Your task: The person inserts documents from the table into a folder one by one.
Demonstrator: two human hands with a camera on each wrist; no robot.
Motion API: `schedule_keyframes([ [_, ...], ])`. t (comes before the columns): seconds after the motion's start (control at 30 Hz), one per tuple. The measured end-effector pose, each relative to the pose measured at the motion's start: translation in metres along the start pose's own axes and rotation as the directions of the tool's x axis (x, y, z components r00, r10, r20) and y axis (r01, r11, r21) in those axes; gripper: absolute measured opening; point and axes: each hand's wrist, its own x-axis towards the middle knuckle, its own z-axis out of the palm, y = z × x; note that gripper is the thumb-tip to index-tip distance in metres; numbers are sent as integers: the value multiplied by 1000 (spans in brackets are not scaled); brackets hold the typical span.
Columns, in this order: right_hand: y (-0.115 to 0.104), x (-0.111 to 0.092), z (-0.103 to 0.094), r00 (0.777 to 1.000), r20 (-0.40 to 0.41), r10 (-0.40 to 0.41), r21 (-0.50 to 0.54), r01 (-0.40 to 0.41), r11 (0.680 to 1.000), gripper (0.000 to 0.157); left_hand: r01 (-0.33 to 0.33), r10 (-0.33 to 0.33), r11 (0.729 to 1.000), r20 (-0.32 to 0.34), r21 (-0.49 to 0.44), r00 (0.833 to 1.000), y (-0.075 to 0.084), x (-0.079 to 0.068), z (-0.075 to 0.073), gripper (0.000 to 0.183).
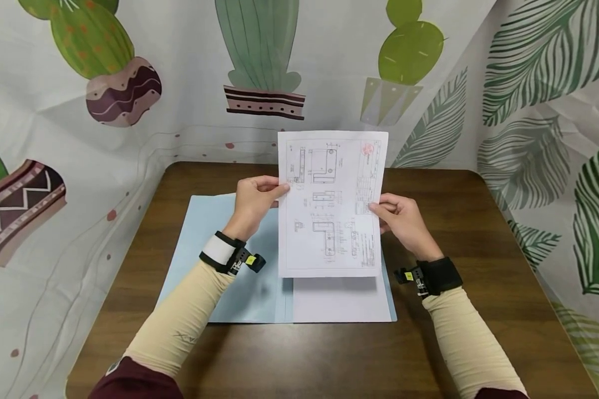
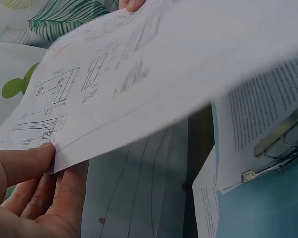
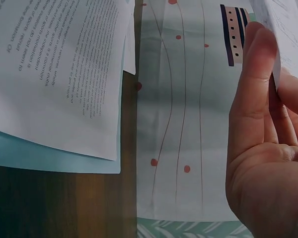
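A white sheet with a printed technical drawing (image 1: 346, 194) is held up off the desk, facing the head camera. At its left edge my left hand (image 1: 253, 206) pinches the paper; the left wrist view shows the thumb on top and fingers beneath. On the opposite edge my right hand (image 1: 406, 220) pinches it between thumb and fingers. Whether it is one sheet or a thin stack, I cannot tell. Below lies an open light blue folder (image 1: 204, 238) with white paper (image 1: 339, 302) on its right side, partly hidden by the raised drawing.
Inside the folder, the left wrist view shows a metal clip (image 2: 283, 136) beside a text page (image 2: 268, 104). Another printed page (image 2: 204, 198) pokes out past the folder's edge. A brown wooden desk (image 1: 459, 221) bears everything, with a cactus-printed cloth (image 1: 189, 72) hanging behind.
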Motion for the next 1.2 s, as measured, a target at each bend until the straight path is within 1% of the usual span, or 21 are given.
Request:
schedule_keyframes([
  [0.1, 2, -2, -2, 1000, -6, 3, -4, -3, 1000, 34, -42, 42, 998, 25, 35, 999, -5, 1, 1, 23],
  [0.13, 2, -3, -3, 1000, -10, 7, -4, -7, 1000, 34, -70, 68, 996, 36, 62, 997, -7, 0, 1, 24],
  [0.2, 3, -5, -6, 1000, -21, 12, 2, -12, 1000, 34, -145, 137, 978, 57, 153, 989, -12, 0, -1, 29],
  [0.27, 5, -7, -10, 999, -31, 23, 11, -22, 1000, 35, -217, 203, 946, 84, 239, 976, -16, -2, -2, 35],
  [0.33, 8, -9, -15, 998, -40, 41, 11, -40, 999, 36, -277, 250, 896, 120, 348, 961, -21, -4, -6, 43],
  [0.37, 9, -10, -17, 998, -43, 52, 10, -51, 999, 36, -295, 260, 870, 140, 395, 955, -24, -6, -8, 48],
  [0.43, 12, -12, -21, 996, -50, 80, 4, -80, 997, 37, -317, 257, 830, 189, 458, 948, -30, -10, -12, 58],
  [0.5, 15, -14, -25, 993, -52, 106, -17, -107, 994, 38, -337, 247, 778, 235, 531, 940, -37, -14, -16, 68],
  [0.53, 16, -15, -27, 992, -52, 118, -26, -119, 993, 38, -344, 238, 756, 256, 557, 937, -41, -16, -17, 72],
  [0.63, 19, -19, -30, 987, -50, 152, -54, -155, 986, 40, -375, 219, 688, 316, 621, 923, -54, -22, -20, 85],
  [0.67, 20, -20, -31, 985, -48, 164, -64, -167, 984, 40, -386, 211, 660, 333, 645, 919, -58, -25, -21, 90],
  [0.77, 24, -22, -34, 979, -38, 198, -92, -201, 975, 41, -403, 174, 592, 378, 698, 909, -73, -33, -21, 103],
  [0.83, 28, -24, -35, 975, -28, 219, -105, -221, 970, 40, -402, 138, 560, 397, 724, 908, -81, -39, -20, 110],
  [0.87, 30, -25, -35, 973, -21, 229, -108, -230, 967, 40, -398, 118, 548, 403, 735, 908, -85, -42, -19, 113],
  [1.0, 38, -28, -36, 966, 5, 257, -107, -256, 961, 39, -383, 46, 518, 422, 765, 906, -95, -52, -16, 118],
  [1.1, 42, -30, -35, 962, 17, 272, -113, -268, 957, 39, -387, 25, 491, 431, 781, 902, -99, -58, -15, 119],
  [1.2, 45, -32, -34, 957, 24, 288, -122, -284, 951, 40, -397, 23, 467, 438, 791, 899, -101, -61, -16, 119],
])
